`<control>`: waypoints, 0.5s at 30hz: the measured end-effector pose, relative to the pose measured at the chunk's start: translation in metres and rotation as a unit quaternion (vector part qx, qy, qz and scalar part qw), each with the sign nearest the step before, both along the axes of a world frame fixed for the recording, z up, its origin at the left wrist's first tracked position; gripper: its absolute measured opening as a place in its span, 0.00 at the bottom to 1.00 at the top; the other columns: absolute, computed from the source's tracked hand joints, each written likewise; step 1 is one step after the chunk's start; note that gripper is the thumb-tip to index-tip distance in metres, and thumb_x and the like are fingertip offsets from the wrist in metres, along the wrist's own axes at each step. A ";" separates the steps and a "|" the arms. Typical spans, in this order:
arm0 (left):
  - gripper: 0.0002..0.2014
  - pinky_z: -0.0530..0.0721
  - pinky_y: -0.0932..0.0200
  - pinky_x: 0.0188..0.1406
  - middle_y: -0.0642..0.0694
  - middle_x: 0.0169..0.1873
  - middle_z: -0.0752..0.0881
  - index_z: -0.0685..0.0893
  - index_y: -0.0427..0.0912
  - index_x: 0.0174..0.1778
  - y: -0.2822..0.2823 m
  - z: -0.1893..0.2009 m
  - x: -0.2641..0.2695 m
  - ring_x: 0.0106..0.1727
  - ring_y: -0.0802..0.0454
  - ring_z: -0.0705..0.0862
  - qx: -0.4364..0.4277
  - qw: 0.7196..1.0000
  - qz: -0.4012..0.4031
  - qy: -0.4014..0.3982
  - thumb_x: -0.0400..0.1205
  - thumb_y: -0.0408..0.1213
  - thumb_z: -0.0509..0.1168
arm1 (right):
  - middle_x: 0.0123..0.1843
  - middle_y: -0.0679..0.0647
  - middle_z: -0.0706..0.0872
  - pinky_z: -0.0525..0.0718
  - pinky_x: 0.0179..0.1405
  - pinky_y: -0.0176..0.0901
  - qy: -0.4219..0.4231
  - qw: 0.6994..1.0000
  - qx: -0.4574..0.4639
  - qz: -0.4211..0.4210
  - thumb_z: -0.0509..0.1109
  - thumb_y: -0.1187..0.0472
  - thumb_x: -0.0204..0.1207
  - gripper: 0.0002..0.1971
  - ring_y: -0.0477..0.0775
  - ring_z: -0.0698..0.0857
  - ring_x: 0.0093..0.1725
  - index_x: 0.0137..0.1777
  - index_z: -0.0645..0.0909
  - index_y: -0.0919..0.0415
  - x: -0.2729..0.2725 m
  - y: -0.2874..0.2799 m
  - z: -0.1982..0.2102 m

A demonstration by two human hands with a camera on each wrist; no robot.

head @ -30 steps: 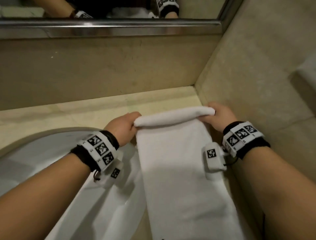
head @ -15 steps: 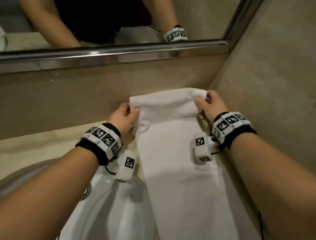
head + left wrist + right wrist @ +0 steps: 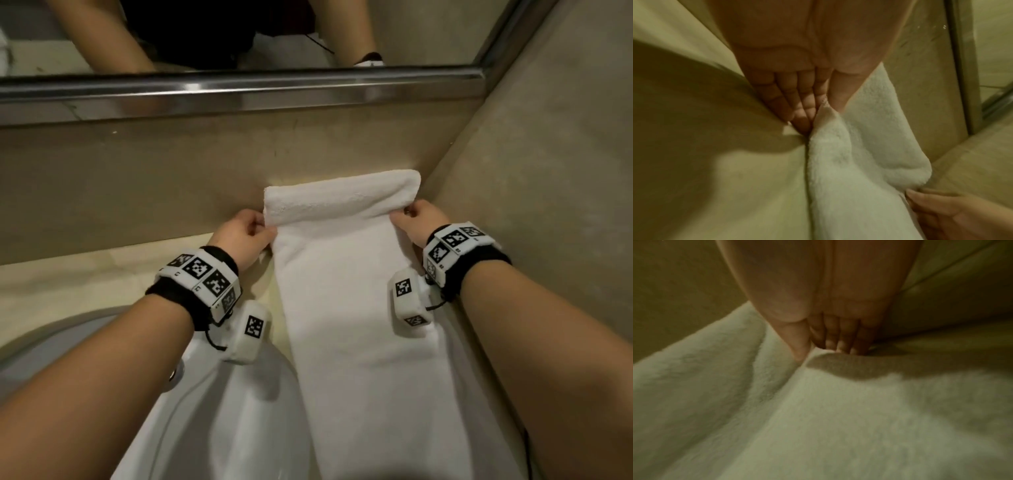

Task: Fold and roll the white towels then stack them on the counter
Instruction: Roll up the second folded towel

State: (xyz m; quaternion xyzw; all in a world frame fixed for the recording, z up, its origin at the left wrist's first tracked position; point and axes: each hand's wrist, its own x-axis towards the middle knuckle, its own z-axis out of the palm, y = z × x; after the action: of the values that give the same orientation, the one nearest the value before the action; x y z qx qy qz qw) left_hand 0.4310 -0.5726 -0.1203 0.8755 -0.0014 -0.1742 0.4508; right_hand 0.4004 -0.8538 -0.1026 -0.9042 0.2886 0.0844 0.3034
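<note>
Pinching the white towel's (image 3: 356, 291) folded far end, both hands (image 3: 245, 236) (image 3: 419, 221) grip its corners.

- Just beyond both grips, the back wall (image 3: 205, 178) stood against the far fold of the towel (image 3: 356, 294), barring any reach forward
- Outward of the right hand (image 3: 416, 219), the side wall (image 3: 548, 192) pressed near
- Outward of the left hand (image 3: 239, 233), bare counter (image 3: 85, 284) lay free, the sink (image 3: 212, 411) nearer the body

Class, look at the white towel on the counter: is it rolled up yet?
Not yet. Only the far end of the towel is turned over; the rest lies flat. The left hand and right hand pinch its edges.
</note>
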 end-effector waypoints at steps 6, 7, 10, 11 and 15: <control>0.18 0.76 0.57 0.54 0.47 0.50 0.82 0.74 0.40 0.63 0.012 0.010 -0.054 0.54 0.46 0.81 0.054 0.998 -0.007 -0.017 0.79 0.41 0.65 | 0.65 0.61 0.82 0.77 0.61 0.46 -0.006 1.000 0.005 -0.005 0.63 0.55 0.78 0.21 0.62 0.81 0.63 0.70 0.72 0.59 -0.050 0.003 0.032; 0.18 0.78 0.54 0.56 0.45 0.52 0.82 0.75 0.39 0.63 0.013 0.013 -0.069 0.55 0.45 0.82 0.071 0.997 -0.025 -0.017 0.79 0.41 0.65 | 0.65 0.60 0.82 0.76 0.59 0.44 -0.015 1.000 0.006 0.010 0.63 0.55 0.78 0.20 0.61 0.81 0.62 0.69 0.72 0.59 -0.065 0.005 0.037; 0.16 0.81 0.52 0.58 0.42 0.58 0.82 0.76 0.39 0.62 0.013 0.028 -0.127 0.56 0.45 0.82 0.102 0.989 -0.104 -0.031 0.79 0.39 0.64 | 0.64 0.57 0.81 0.74 0.59 0.42 -0.063 0.996 0.026 0.057 0.64 0.55 0.78 0.18 0.56 0.80 0.61 0.67 0.74 0.58 -0.123 0.014 0.055; 0.15 0.80 0.55 0.57 0.43 0.59 0.82 0.77 0.41 0.61 0.012 0.034 -0.152 0.56 0.47 0.82 0.117 0.982 -0.144 -0.042 0.80 0.40 0.64 | 0.65 0.56 0.81 0.74 0.60 0.42 -0.078 0.994 0.022 0.078 0.64 0.55 0.78 0.17 0.54 0.80 0.60 0.66 0.75 0.58 -0.147 0.018 0.060; 0.12 0.76 0.62 0.54 0.51 0.56 0.82 0.80 0.48 0.58 0.005 0.048 -0.248 0.57 0.53 0.80 0.165 0.937 -0.295 -0.092 0.80 0.43 0.62 | 0.61 0.56 0.82 0.72 0.54 0.35 -0.108 0.982 0.002 0.158 0.63 0.58 0.78 0.12 0.47 0.79 0.53 0.60 0.79 0.58 -0.238 0.036 0.058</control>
State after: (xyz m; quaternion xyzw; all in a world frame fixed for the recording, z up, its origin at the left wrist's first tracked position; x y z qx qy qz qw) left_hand 0.1830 -0.5671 -0.0720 0.9100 -0.2725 -0.2157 0.2263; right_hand 0.1625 -0.8177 -0.0445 -0.9414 0.1076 0.0334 0.3181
